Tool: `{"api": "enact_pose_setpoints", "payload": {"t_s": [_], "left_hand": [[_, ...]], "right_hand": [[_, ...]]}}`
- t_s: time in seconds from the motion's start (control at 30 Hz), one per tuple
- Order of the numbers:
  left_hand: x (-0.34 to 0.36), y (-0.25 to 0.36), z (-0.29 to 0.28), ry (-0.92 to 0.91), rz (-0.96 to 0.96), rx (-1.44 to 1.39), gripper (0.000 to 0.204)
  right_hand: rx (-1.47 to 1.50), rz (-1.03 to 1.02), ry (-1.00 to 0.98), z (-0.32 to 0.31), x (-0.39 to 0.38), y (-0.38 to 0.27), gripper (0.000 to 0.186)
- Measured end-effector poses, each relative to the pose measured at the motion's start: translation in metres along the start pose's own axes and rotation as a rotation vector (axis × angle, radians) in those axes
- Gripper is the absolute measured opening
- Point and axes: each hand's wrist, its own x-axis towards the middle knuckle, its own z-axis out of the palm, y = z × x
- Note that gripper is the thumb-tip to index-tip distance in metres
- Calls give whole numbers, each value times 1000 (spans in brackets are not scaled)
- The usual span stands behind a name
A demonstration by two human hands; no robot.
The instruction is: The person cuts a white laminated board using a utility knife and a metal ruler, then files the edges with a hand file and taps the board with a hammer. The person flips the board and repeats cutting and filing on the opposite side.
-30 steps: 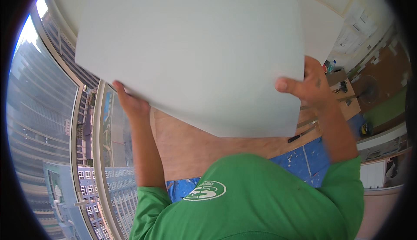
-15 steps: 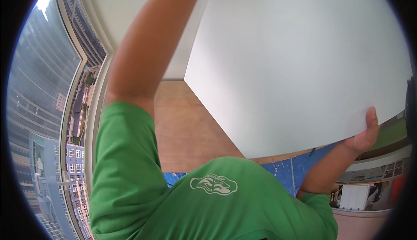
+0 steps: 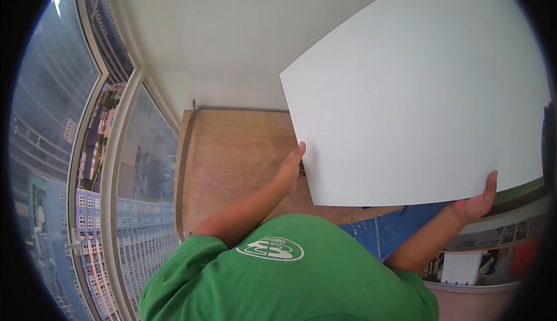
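A large white panel (image 3: 406,100) fills the right half of the head view, raised above a wooden table (image 3: 232,158). My left hand (image 3: 293,167) grips its left edge near the lower corner; the thumb lies on the white face and the fingers are hidden behind. Farther right, my right hand (image 3: 480,200) holds the panel's near edge, its thumb up against the face and the other fingers mostly underneath. The panel hides much of the table's right side. Something small and dark shows behind the panel beside my left hand, too little to name.
Tall windows (image 3: 139,147) run along the left, with buildings outside. A pale wall (image 3: 232,42) stands behind the table. Blue floor covering (image 3: 377,228) shows between my body and the table. At the lower right is a white box-like object (image 3: 461,267).
My left hand has come down from above the picture to the panel's left edge. The panel has turned and shifted right, uncovering more of the wooden table.
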Motion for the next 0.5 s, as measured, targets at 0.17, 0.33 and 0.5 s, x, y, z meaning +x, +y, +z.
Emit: {"api": "enact_pose_setpoints", "payload": {"t_s": [0.17, 0.33, 0.5], "left_hand": [[6, 41, 18, 390, 310, 349, 60], [3, 93, -40, 380, 364, 483, 80], [-40, 139, -115, 457, 414, 719, 74]], "right_hand": [[-10, -30, 112, 11, -21, 24, 49], [47, 132, 60, -12, -66, 36, 55], [22, 357, -44, -41, -134, 37, 62]]}}
